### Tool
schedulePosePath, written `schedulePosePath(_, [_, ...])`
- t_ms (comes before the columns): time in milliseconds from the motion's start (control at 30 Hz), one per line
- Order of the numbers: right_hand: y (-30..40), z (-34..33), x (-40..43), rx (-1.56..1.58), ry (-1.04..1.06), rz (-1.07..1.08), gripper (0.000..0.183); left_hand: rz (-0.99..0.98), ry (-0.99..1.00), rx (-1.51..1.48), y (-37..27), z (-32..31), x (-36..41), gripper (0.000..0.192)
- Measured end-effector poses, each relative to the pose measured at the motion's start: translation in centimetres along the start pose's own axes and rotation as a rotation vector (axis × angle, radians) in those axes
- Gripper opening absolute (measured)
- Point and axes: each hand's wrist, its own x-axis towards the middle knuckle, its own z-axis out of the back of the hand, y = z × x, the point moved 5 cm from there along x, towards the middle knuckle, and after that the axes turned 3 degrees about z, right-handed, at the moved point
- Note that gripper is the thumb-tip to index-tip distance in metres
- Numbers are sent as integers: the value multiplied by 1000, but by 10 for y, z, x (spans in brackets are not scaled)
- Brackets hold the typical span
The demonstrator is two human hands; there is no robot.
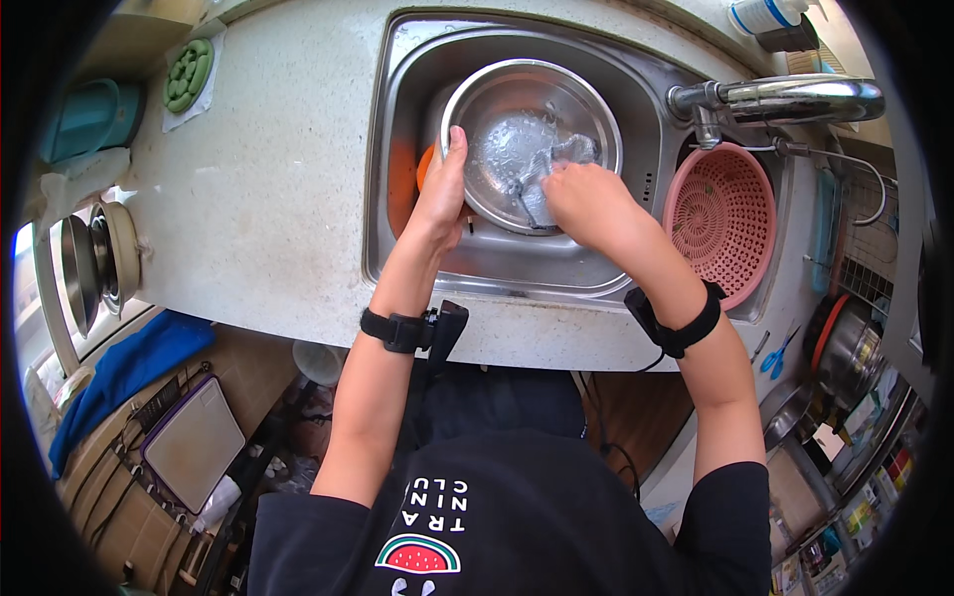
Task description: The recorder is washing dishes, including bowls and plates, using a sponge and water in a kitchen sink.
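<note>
A round stainless steel bowl [514, 97] is held inside the metal sink [522, 268], tilted slightly, with wet droplets and suds on its inner surface. My left hand [445, 182] grips the bowl's left rim, thumb over the edge. Inside the bowl, my right hand [592, 201] has its fingers closed on a grey cloth [535, 195], pressed near the lower right of the bowl's wall. Part of the cloth is hidden under the fingers. Behind my left hand an orange item [425, 167] shows only in part.
A pink plastic colander [719, 223] sits in the small side basin, under the chrome faucet [790, 100]. Blue scissors [776, 359] lie on the right counter [536, 328]. A green trivet [188, 76] rests at the far left, with stacked pans [100, 257] by the window.
</note>
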Motion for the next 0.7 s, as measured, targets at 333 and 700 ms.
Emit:
schedulePosePath(333, [-14,3,12,-109,-571,93,37,-86,-16,5,-2,8,-1,63])
schedulePosePath(700, [-30,2,-16,548,-196,296,31,-211,-23,98,3,21,13,59])
